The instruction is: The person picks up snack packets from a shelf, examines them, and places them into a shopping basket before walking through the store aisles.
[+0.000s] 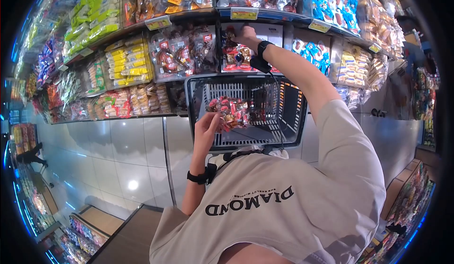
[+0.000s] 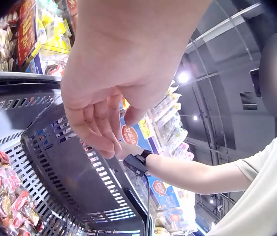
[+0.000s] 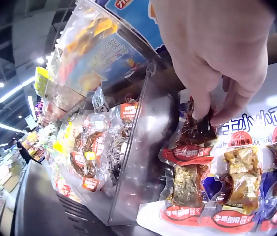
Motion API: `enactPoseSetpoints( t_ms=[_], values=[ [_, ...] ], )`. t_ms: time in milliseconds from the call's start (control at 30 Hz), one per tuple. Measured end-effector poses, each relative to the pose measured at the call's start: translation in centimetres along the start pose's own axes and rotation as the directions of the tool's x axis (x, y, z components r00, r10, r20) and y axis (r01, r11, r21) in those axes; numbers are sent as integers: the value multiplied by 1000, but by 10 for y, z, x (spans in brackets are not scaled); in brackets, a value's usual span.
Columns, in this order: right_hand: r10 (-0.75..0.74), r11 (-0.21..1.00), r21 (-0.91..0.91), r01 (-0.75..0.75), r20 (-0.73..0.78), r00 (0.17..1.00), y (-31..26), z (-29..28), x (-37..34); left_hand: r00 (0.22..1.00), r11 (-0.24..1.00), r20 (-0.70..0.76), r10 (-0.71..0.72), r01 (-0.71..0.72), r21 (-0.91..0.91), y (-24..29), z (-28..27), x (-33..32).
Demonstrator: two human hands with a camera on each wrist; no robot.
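Observation:
My right hand [image 1: 247, 36] reaches into a clear-walled shelf bin. In the right wrist view its thumb and fingers pinch the upper end of a dark brown, vacuum-sealed fish snack packet [image 3: 190, 147] with a red label. Similar packets [image 3: 241, 179] lie beside it on white printed card. Over the left side of a dark shopping basket [image 1: 302, 98] hangs my left hand [image 1: 206, 128], fingers loosely curled around nothing. Below it, a pile of red-labelled snack packets [image 1: 232, 112] sits on the basket floor, also seen in the left wrist view.
Sloping shelf bins hold yellow packets [image 1: 126, 63], brown packed snacks [image 1: 176, 51] and blue-white packets [image 1: 313, 56]. A clear divider [image 3: 133, 147] stands left of the right hand's bin. Price tags [image 1: 244, 13] line the shelf edge. Pale floor tiles [image 1: 127, 146] stretch to the left.

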State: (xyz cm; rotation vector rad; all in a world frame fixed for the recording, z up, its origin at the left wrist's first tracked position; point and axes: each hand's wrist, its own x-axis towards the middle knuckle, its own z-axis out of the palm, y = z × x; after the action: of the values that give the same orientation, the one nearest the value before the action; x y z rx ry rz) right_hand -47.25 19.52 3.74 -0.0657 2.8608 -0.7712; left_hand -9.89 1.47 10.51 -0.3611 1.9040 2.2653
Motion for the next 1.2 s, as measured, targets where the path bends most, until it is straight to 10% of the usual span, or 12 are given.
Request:
enactPoseSetpoints(
  t_ms=[967,1200],
  values=[
    [268,954,105,-281,126,955,9,16,16,999,996,-20,-25,26,87,-13,-3,-1],
    [141,979,139,-149,64,988,17,19,25,999,995,-31,-9,13,101,-19,-6,0]
  ],
)
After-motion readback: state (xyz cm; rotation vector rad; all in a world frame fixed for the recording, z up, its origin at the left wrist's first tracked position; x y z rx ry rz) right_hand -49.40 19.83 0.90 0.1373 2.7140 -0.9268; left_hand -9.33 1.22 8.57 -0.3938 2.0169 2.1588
